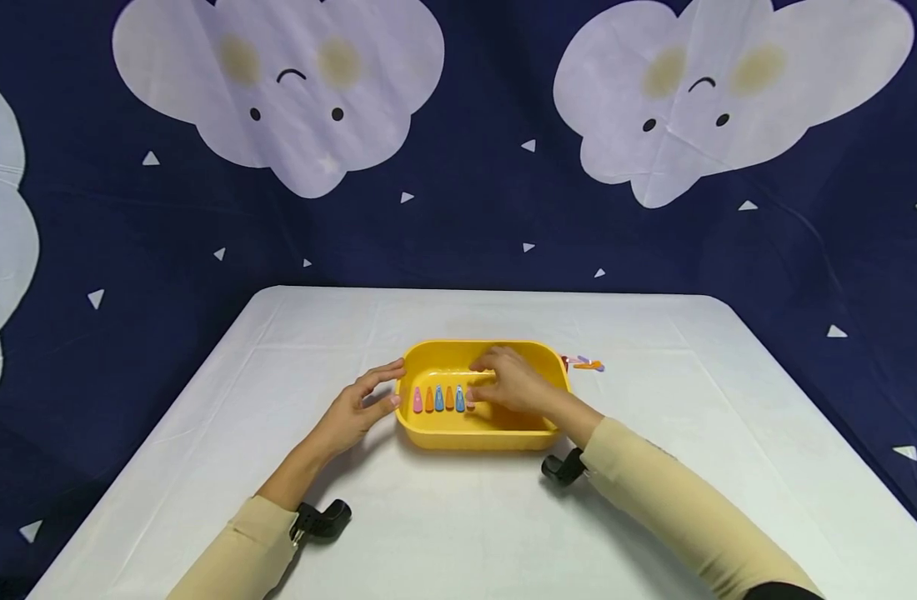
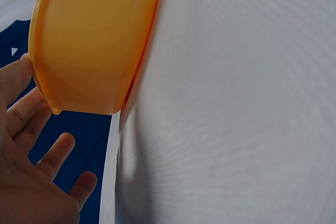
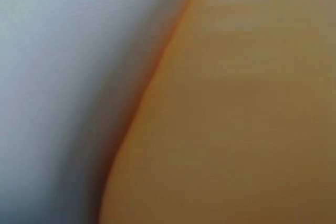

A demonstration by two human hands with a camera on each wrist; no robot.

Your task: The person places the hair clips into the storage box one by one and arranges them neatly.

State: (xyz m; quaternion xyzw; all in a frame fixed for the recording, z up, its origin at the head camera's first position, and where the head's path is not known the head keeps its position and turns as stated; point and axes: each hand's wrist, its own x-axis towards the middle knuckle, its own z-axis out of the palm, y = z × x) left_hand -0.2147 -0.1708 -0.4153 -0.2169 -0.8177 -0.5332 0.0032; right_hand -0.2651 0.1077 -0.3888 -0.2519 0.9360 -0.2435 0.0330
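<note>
A yellow plastic tub (image 1: pixel 473 440) stands on the white-covered table. Inside it, toward the left, a row of small snap hair clips lies side by side: a pink clip (image 1: pixel 417 401) at the left end, then orange and blue ones. My left hand (image 1: pixel 356 407) is at the tub's left end, fingers spread, fingertips at the rim; the left wrist view shows its lower fingers loose below the tub's edge. My right hand (image 1: pixel 513 385) reaches into the tub from the right. Its thumb side touches a pinkish clip (image 1: pixel 470 406) at the row's right end, with the other fingers spread apart farther back.
Several more clips, with an orange clip (image 1: pixel 589 365) among them, lie outside the tub beyond its right end. The white table (image 1: pixel 458 517) extends all round. A dark blue cloth with clouds (image 1: pixel 293 92) hangs behind. The right wrist view is mostly filled by the tub's blurred wall (image 3: pixel 226 129).
</note>
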